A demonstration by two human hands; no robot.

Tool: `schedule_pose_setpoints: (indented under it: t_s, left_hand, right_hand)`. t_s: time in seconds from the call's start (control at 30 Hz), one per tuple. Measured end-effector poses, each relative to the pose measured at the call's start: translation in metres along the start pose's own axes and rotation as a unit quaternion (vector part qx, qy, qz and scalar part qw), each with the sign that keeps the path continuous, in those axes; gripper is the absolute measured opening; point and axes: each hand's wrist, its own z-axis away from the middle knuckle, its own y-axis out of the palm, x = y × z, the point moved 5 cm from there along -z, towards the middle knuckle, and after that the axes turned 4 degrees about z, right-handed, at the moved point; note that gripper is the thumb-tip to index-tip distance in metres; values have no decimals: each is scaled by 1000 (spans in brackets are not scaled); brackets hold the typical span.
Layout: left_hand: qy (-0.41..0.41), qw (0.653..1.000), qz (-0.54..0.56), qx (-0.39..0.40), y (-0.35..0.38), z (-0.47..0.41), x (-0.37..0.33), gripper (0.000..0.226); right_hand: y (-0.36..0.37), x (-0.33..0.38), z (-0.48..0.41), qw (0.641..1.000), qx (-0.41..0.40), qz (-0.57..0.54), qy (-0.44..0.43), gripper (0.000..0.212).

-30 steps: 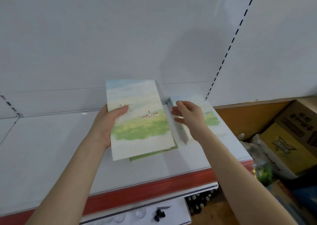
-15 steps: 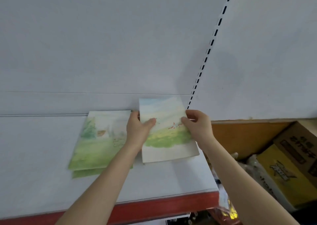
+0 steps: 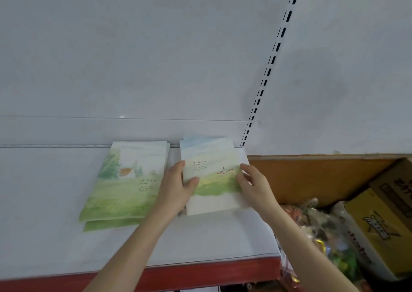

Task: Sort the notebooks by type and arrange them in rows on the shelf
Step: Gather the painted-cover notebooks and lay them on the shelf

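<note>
Shelf (image 3: 200, 242) white, red-edged; cartons (image 3: 379, 225) right. Left hand (image 3: 176, 187), right hand (image 3: 254, 184) grasp notebook (image 3: 211, 164).

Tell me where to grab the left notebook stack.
Probably take the left stack by its near short edge, from the open front of the shelf: it lies flat, far edge at the back panel, and the lower notebook juts out there.

White wall panels (image 3: 156, 57) flank a slotted upright (image 3: 270, 62); cardboard boxes (image 3: 379, 229) and, perhaps, bagged goods (image 3: 323, 231) lie right.
</note>
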Motion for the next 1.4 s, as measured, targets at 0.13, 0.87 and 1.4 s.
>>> schedule_pose_setpoints:
  t_s: [0.13,0.87,1.4]
  left_hand:
    - [15,1000,-13,-10,-3,-1,-1,55]
    - [53,982,-110,147,-4,38,-9,82]
    - [63,976,-161,134,-2,54,-9,89]
  right_hand:
    - [5,0,14,999,48,-14,-15,21]
    - [0,-2,23,965,147,209,-56,95]
    - [-24,10,31,963,116,224,-95,85]
